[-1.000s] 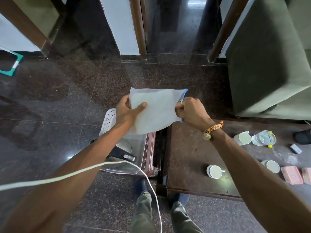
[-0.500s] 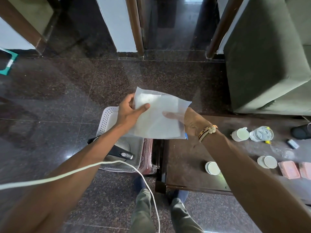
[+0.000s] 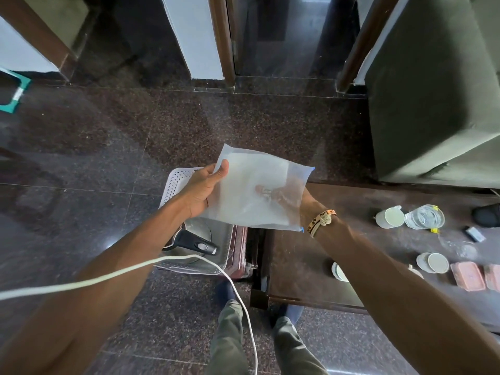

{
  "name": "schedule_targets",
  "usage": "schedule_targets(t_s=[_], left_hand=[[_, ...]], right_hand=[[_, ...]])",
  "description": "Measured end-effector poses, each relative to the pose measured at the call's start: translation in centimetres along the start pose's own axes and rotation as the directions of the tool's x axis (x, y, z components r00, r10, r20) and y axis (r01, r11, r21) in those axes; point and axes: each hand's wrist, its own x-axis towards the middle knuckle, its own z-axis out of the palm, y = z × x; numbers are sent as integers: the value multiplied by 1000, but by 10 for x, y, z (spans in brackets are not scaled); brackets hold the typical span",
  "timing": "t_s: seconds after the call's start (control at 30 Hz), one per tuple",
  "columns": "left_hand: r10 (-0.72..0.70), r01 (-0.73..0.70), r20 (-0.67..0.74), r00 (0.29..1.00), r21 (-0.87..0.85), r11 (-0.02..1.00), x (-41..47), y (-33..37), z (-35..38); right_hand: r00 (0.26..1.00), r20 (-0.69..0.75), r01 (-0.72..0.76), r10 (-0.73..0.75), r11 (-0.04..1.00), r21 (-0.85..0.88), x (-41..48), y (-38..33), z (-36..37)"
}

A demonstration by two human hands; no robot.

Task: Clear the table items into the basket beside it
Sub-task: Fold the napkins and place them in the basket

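The left hand [image 3: 203,190] pinches a translucent white plastic bag [image 3: 257,171] with a blue edge at its left side, thumb on top and fingers underneath. The right hand [image 3: 281,198] is behind or inside the bag (only a blurred shape shows through the plastic), so I cannot tell whether its fingers are curled or straight. The bag is held in the air, over the near edge of the white perforated plastic basket [image 3: 176,182] and the left end of the dark brown wooden table [image 3: 297,253].

The basket stands on the dark speckled floor, just beside the table, and holds a steel kettle [image 3: 197,231] with a black handle. On the table to the right are a white mug [image 3: 389,217], a clear plastic bottle [image 3: 424,216] touching it, and nearer, two pink lidded boxes [image 3: 468,278]. A white cord [image 3: 135,269] crosses the left forearm.
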Motion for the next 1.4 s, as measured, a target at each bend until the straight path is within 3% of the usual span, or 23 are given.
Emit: schedule_targets(t_s=[0.1, 0.2, 0.3, 0.57, 0.67, 0.87, 1.0, 1.07, 1.17, 1.2, 1.3, 1.4], left_hand=[[-54, 56, 22, 998, -69, 996, -1, -7, -13], [-21, 17, -135, 991, -33, 999, 2, -16, -21], [23, -27, -280, 960, -10, 1000, 9, -21, -29], [76, -10, -415, 906, 158, 987, 37, -50, -79], [40, 82, -489, 871, 225, 971, 54, -60, -108], [79, 273, -584, 808, 489, 828, 83, -76, -165], [134, 316, -491, 861, 723, 614, 97, -91, -194], [217, 280, -380, 899, 880, 383, 102, -99, -203], [363, 60, -81, 928, 996, 67, 112, -105, -207], [338, -29, 15, 941, 999, 38, 116, -104, -205], [83, -215, 208, 975, 971, 100, 127, -104, -192], [-84, -258, 265, 960, 962, 86, 137, -116, -184]], right_hand=[[980, -139, 123, -142, 983, -136, 6, 0, -8], [963, -214, 135, -166, 979, -152, 12, 1, -13], [926, -311, 90, -215, 924, -371, 22, 5, -21], [923, -378, -43, -74, 955, -292, 74, 48, -12], [912, -405, -80, -60, 944, -320, 108, 71, 7], [914, -403, -120, -41, 923, -366, 171, 104, 37], [892, -446, -180, -75, 846, -502, 206, 122, 47], [887, -448, -207, -111, 772, -601, 220, 128, 53], [886, -430, -227, -173, 645, -729, 235, 134, 64], [888, -419, -228, -192, 605, -763, 239, 135, 66], [886, -404, -253, -226, 495, -831, 245, 136, 70], [875, -425, -287, -231, 459, -841, 247, 129, 67]])
